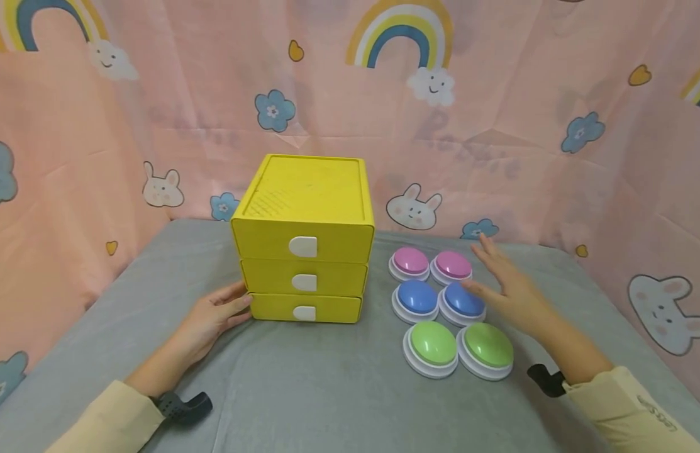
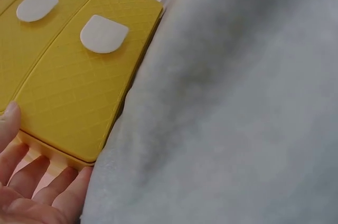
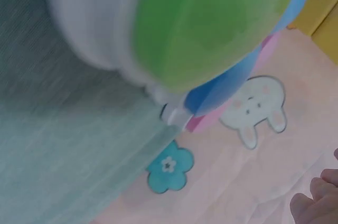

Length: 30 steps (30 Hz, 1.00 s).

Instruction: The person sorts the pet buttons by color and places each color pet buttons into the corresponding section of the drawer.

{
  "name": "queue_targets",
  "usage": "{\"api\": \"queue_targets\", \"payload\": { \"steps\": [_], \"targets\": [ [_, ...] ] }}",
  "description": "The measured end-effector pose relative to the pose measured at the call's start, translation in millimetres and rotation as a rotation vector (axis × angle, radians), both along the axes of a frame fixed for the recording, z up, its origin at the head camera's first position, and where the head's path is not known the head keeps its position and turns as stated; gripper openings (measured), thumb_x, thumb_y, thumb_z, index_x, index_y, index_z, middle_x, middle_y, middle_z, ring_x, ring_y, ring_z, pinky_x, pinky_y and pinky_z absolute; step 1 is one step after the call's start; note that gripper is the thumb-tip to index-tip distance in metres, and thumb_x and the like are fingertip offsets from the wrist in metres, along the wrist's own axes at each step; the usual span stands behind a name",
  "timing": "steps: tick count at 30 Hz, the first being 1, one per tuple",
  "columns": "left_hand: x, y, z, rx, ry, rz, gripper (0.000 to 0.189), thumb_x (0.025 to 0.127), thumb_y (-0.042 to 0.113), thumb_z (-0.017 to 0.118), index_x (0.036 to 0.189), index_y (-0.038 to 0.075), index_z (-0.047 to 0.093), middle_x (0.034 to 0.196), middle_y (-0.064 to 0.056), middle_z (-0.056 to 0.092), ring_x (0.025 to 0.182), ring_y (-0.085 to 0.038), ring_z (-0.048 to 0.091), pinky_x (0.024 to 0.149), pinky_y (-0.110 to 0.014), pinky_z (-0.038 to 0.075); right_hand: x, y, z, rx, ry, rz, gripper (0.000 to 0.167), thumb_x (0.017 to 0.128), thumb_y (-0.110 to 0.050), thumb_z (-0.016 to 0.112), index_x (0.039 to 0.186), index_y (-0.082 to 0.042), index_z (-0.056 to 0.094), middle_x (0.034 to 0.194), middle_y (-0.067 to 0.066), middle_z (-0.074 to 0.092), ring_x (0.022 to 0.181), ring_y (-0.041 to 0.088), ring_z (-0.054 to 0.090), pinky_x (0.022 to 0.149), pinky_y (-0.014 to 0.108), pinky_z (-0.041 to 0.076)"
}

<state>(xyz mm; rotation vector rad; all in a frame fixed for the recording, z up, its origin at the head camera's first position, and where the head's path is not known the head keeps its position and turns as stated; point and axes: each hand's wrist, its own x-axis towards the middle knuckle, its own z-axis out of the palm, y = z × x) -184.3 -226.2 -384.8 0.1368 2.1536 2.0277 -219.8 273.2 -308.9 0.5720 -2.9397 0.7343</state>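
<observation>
A yellow three-drawer box (image 1: 307,189) stands on the grey cloth, its drawers shut and their white tabs facing me. My left hand (image 1: 211,319) touches its lower left side; in the left wrist view, the thumb (image 2: 8,123) lies by the front edge and the extended fingers are along the side. To the right sit dome buttons on white bases in pairs: pink (image 1: 411,260), blue (image 1: 417,296) and green (image 1: 433,343). Over the right edge of these pairs, my right hand (image 1: 514,292) spreads its fingers and holds nothing. A green button (image 3: 211,23) looms large in the right wrist view.
Grey cloth (image 1: 304,390) covers the table. Behind and at both sides hangs a pink curtain (image 1: 327,88) printed with rainbows, rabbits and flowers. Dark wrist straps (image 1: 185,408) sit at both cuffs.
</observation>
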Motion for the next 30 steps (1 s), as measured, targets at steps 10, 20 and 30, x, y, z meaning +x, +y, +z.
{"api": "queue_targets", "payload": {
  "steps": [10, 20, 30],
  "targets": [
    [-0.5, -0.2, -2.6, 0.035, -0.005, 0.009, 0.064, 0.103, 0.023, 0.056, 0.155, -0.001, 0.027, 0.163, -0.019, 0.025, 0.11, 0.012, 0.058, 0.096, -0.023, 0.056, 16.8, -26.9, 4.0, -0.121, 0.006, 0.038, 0.072, 0.101, -0.038, 0.057, 0.16, -0.019, 0.021, 0.167, 0.011, 0.017, 0.147, 0.051, 0.024, 0.109, 0.078, 0.024],
    [-1.6, -0.4, -5.3, 0.043, -0.007, 0.033, 0.062, 0.102, 0.022, 0.058, 0.153, -0.002, 0.031, 0.161, -0.02, 0.028, 0.109, 0.01, 0.06, 0.095, -0.024, 0.057, 31.9, -55.9, 6.4, -0.266, 0.04, 0.07, 0.059, 0.099, -0.032, 0.062, 0.153, -0.021, 0.041, 0.153, 0.01, 0.047, 0.136, 0.037, 0.051, 0.107, 0.054, 0.046],
    [-1.7, -0.3, -6.9, 0.041, 0.004, 0.049, 0.06, 0.102, 0.02, 0.058, 0.151, -0.005, 0.033, 0.159, -0.024, 0.029, 0.109, 0.009, 0.061, 0.094, -0.025, 0.058, 44.7, -78.4, 9.1, -0.327, 0.054, 0.118, 0.047, 0.096, -0.028, 0.068, 0.142, -0.026, 0.057, 0.138, -0.002, 0.064, 0.126, 0.025, 0.062, 0.1, 0.044, 0.055]
  ]
}}
